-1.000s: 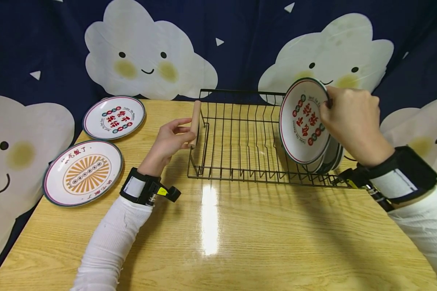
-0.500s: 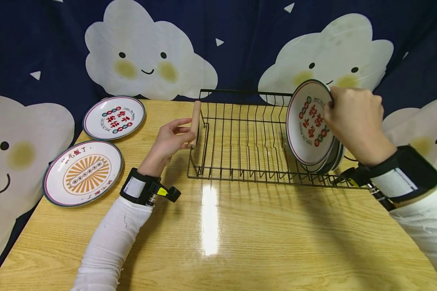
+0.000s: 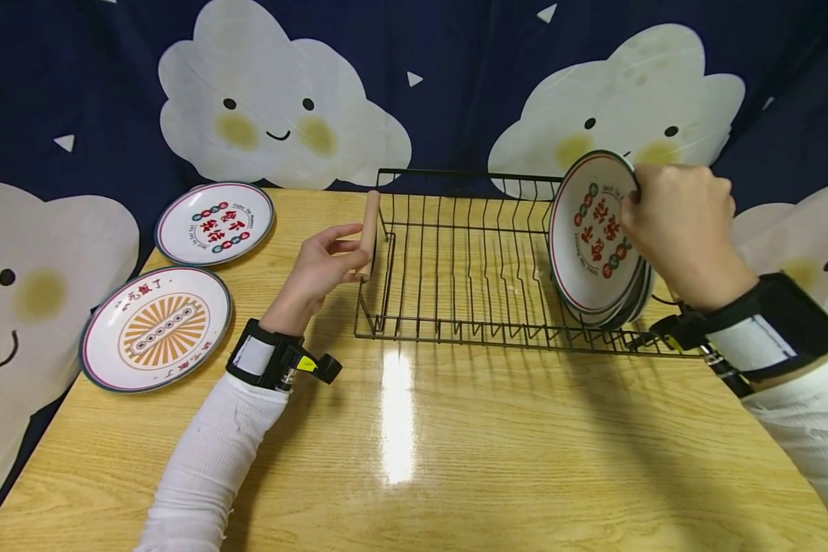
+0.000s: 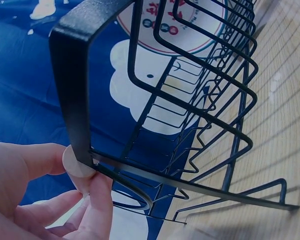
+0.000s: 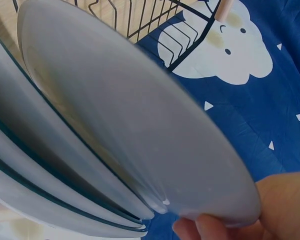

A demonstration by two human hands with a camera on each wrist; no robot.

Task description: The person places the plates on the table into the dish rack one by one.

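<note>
My right hand [image 3: 678,230] pinches the upper rim of a white plate [image 3: 596,238] with red lettering. The plate stands on edge at the right part of a black wire dish rack [image 3: 469,337]. Behind it several more plates [image 3: 638,295] stand on edge; the right wrist view shows their green rims side by side. Seen from there, the back of the held plate [image 5: 125,115] is plain and leans apart from the others at its top. My left hand [image 3: 326,264] grips the round wooden handle [image 3: 369,236] at the rack's left end, fingers and thumb around it in the left wrist view.
Two plates lie on the wooden table [image 3: 414,460] to the left: a smaller one with red lettering [image 3: 214,222] and a larger one with an orange sunburst [image 3: 156,330]. A dark blue curtain [image 3: 448,61] with cloud faces hangs behind the table.
My right hand has carried the plate a little to the right, closer to the other standing plates. The left hand has kept its hold on the handle.
</note>
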